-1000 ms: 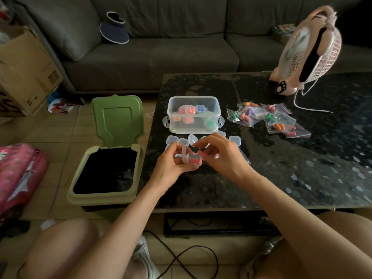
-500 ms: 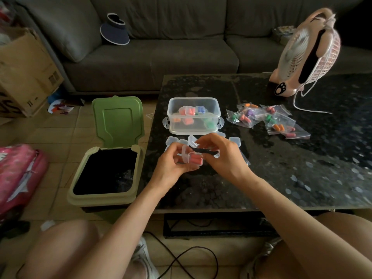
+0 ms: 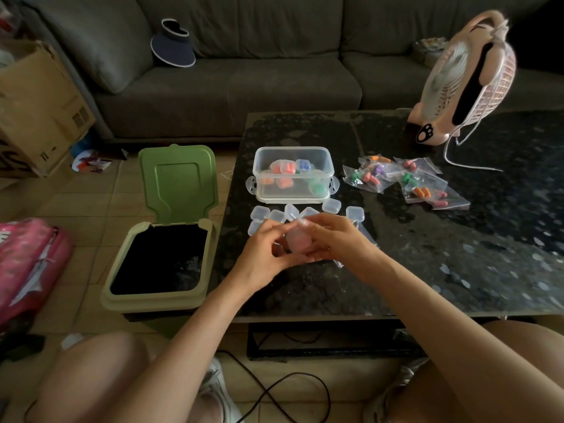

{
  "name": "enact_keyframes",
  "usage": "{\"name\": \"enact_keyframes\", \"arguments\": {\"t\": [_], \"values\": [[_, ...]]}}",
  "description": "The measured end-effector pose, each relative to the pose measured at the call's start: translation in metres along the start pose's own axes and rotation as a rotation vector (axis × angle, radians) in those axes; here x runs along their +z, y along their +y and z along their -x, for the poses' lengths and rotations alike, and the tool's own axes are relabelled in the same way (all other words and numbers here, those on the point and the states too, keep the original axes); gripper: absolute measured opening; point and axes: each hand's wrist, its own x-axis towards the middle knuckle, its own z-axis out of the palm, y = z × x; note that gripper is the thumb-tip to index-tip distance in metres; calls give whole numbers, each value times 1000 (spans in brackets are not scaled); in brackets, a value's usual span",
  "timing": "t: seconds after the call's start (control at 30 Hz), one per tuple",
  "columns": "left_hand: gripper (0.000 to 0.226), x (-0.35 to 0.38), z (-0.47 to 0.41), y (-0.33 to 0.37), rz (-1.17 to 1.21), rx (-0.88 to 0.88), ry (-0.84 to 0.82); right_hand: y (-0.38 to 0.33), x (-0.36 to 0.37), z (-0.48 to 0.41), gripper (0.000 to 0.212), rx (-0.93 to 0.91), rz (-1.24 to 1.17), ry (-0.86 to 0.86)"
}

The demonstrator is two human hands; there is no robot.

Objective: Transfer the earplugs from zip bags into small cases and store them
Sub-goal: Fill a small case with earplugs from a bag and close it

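Over the near left part of the dark table, my left hand (image 3: 265, 251) and my right hand (image 3: 333, 241) both pinch one small clear case (image 3: 296, 242) with pink earplugs inside; its lid looks folded down. Several empty clear cases (image 3: 277, 215) lie on the table just behind my hands. Behind those stands a clear storage box (image 3: 293, 174) holding several filled cases. To its right lies a pile of zip bags (image 3: 406, 181) with coloured earplugs in them.
A green bin (image 3: 158, 261) with its lid up stands on the floor at the table's left edge. A pink fan (image 3: 467, 77) with a white cord stands at the table's far right. A grey sofa runs behind; a cardboard box (image 3: 33, 108) is far left.
The case's lid stood open a second ago; now it is folded down over the pink earplugs, and my fingers have closed in round the case.
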Motion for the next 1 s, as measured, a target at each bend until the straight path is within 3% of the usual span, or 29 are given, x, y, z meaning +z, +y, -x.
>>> {"name": "enact_keyframes", "arguments": {"t": [0.13, 0.27, 0.43, 0.67, 0.9, 1.0], "values": [[69, 4, 2, 2, -47, 39, -24, 1, -4, -1, 28, -4, 49, 39], [50, 11, -1, 7, 47, -48, 53, -5, -10, 0, 34, 5, -4, 123], [29, 31, -12, 3, -15, -150, 125, -5, -28, -2, 25, -1, 75, 315], [41, 64, -26, -3, -253, -27, 85, -2, -41, 1, 22, -42, 111, 414], [6, 75, -36, -7, -404, 32, 136, -1, -47, 1, 15, -19, 118, 465], [10, 74, -35, -10, -413, 33, 133, -2, -47, 0, 15, -39, 133, 461]]}}
